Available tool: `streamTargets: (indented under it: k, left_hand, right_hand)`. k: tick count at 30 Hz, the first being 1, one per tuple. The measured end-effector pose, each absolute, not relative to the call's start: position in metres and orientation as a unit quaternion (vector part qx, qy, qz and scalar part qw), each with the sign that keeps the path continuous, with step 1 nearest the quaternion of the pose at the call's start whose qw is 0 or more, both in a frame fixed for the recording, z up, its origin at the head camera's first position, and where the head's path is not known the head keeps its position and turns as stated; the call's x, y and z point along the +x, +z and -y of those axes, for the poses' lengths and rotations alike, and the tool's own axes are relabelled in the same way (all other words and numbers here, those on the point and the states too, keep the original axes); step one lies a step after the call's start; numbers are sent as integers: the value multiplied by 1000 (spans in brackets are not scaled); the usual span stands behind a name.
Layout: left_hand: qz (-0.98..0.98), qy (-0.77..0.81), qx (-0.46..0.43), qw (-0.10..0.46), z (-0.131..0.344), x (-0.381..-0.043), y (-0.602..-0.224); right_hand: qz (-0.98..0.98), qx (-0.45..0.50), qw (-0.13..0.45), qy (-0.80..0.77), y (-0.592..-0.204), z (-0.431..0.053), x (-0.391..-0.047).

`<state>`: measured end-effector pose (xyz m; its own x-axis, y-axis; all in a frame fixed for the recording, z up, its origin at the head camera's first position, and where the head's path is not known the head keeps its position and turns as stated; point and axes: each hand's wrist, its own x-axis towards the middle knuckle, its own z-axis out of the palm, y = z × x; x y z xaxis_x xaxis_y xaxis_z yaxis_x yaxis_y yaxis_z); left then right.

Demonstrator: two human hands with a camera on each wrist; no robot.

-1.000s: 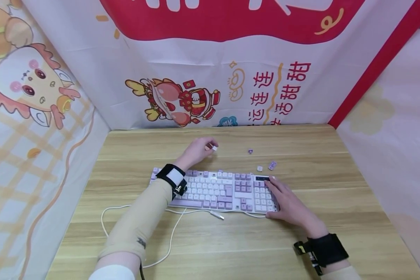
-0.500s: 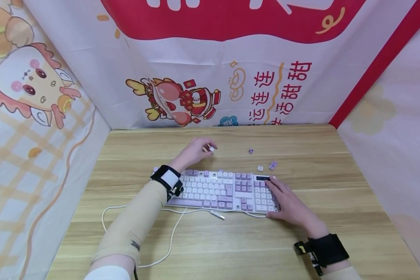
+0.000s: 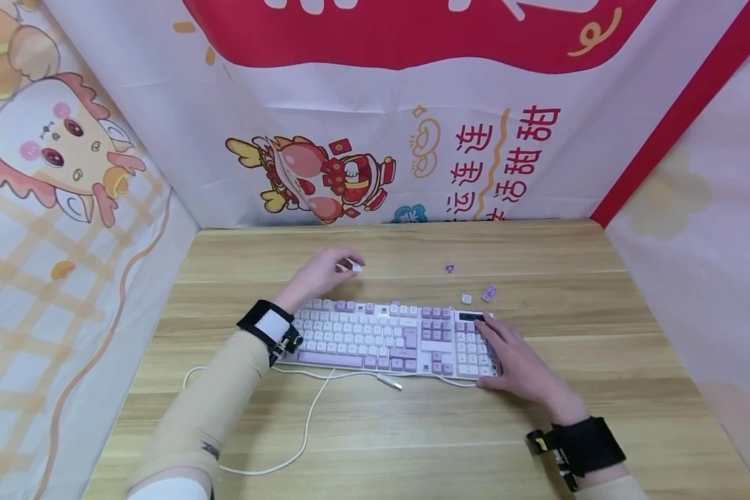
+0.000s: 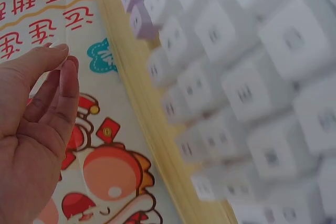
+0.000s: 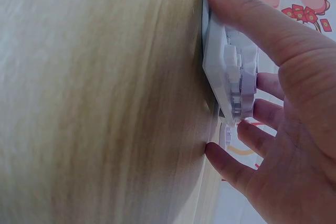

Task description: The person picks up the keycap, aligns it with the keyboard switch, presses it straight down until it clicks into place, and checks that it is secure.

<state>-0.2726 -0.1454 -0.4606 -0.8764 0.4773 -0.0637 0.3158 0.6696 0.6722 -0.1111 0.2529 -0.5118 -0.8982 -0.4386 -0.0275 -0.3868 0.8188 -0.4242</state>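
Note:
A white-and-lilac keyboard (image 3: 350, 333) lies on the wooden table, with some key positions bare along its top row. Behind the keyboard's left part, my left hand (image 3: 321, 276) pinches a small white keycap (image 3: 357, 267) between thumb and fingertips, above the table. In the left wrist view the keycap is mostly hidden by those fingers (image 4: 65, 64). My right hand (image 3: 525, 364) holds the keyboard's right end: the thumb (image 5: 247, 11) presses on the near edge while the other fingers reach along the side and far corner.
Behind the keyboard's right side lie a loose white keycap (image 3: 467, 299), a longer purple keycap (image 3: 489, 294) and a small purple piece (image 3: 450, 268). A white cable (image 3: 306, 430) with a USB plug (image 3: 390, 382) loops in front. Printed cloth walls (image 3: 375, 146) enclose the table.
My left hand has moved to the left with the white keycap, staying behind the keyboard. The right hand has kept its place on the keyboard.

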Motion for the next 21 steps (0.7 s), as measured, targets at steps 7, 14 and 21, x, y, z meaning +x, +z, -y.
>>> streamTargets:
  k: [7,14,21]
  left_hand:
    - [-906,354,212,95,183,-265,-459]
    - [-919,327,197,95,215,-249,-457]
    - [-940,258,196,103,236,-237,-456]
  right_hand:
    - [-952,-216,63,-208,-508,-251,-111]
    - [-952,-212,73,-207,-509,-250,-112]
    - [-953,-207,80,-205,-512,-251,-112]
